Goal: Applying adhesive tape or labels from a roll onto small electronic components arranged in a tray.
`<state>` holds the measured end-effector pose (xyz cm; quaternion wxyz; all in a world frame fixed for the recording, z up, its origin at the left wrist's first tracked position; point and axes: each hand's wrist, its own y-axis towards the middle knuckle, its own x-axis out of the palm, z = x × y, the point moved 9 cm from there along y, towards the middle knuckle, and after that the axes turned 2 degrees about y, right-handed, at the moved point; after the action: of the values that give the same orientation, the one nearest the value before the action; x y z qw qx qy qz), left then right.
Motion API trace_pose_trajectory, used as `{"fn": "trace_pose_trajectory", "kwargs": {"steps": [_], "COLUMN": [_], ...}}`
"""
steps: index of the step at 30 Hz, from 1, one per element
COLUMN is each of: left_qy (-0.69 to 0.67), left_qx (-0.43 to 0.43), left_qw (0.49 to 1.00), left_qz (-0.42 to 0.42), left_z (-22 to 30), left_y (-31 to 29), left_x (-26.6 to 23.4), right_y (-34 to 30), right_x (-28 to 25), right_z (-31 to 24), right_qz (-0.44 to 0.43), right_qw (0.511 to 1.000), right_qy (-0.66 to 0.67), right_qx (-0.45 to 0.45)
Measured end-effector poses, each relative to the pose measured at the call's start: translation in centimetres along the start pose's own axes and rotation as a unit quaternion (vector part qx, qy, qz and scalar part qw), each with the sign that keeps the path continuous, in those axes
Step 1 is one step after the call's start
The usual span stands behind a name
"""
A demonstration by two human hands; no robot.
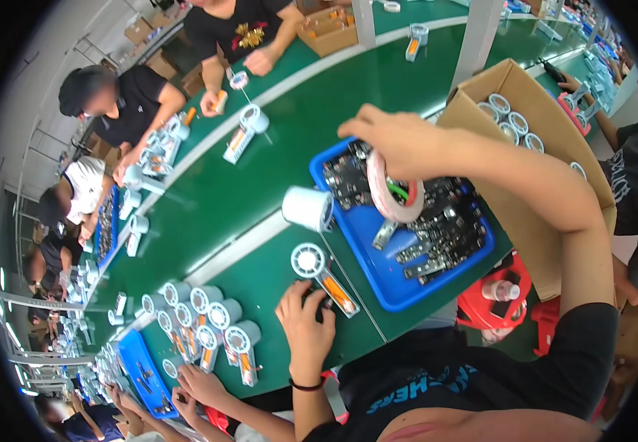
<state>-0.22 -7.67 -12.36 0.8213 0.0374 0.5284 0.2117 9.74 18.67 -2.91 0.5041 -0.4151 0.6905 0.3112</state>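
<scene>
My right hand (392, 144) is over a blue tray (387, 291) of dark circuit boards (444, 243). Its fingers bend round the upper edge of a pale ring like a roll of tape (409, 213), with red and green showing inside; part of the grip is hidden. My left hand (305, 324), with a dark band at the wrist, curls over a small dark part (323, 306) on the green table. Just beyond its fingertips lies a white handheld fan body (308, 261) with an orange battery in its open handle. A white cylindrical housing (308, 207) rests beside the tray.
Several fan bodies (223, 314) cluster at the left. An open cardboard box (514, 210) with white rings stands at the right. Across the green belt (319, 103) sit co-workers; another person's hands (201, 387) are at the lower left. A metal post (477, 44) rises behind.
</scene>
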Motion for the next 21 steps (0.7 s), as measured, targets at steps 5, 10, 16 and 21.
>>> {"fn": "trace_pose_trajectory", "kwargs": {"steps": [5,10,16,21], "left_qy": [-0.021,-0.162,-0.266,-0.306], "left_qx": [0.049,-0.029,-0.098,-0.189], "left_qw": [0.997,0.984,0.954,0.931], "left_qz": [0.047,0.072,0.093,0.066], "left_z": [0.2,-2.7,-2.7,-4.6], "left_y": [0.0,-0.6,-0.2,-0.4], "left_x": [-0.8,0.0,0.5,1.7], "right_y": [-0.5,-0.3,0.0,0.2], "right_x": [0.3,1.3,2.4,3.2], "right_z": [-0.6,-0.2,-0.1,0.0], "right_qz": [-0.010,-0.024,-0.025,0.002], "right_qw": [1.000,0.999,0.999,0.998], "right_qy": [0.001,-0.019,-0.032,-0.052], "right_qx": [-0.021,-0.014,-0.017,-0.024]}}
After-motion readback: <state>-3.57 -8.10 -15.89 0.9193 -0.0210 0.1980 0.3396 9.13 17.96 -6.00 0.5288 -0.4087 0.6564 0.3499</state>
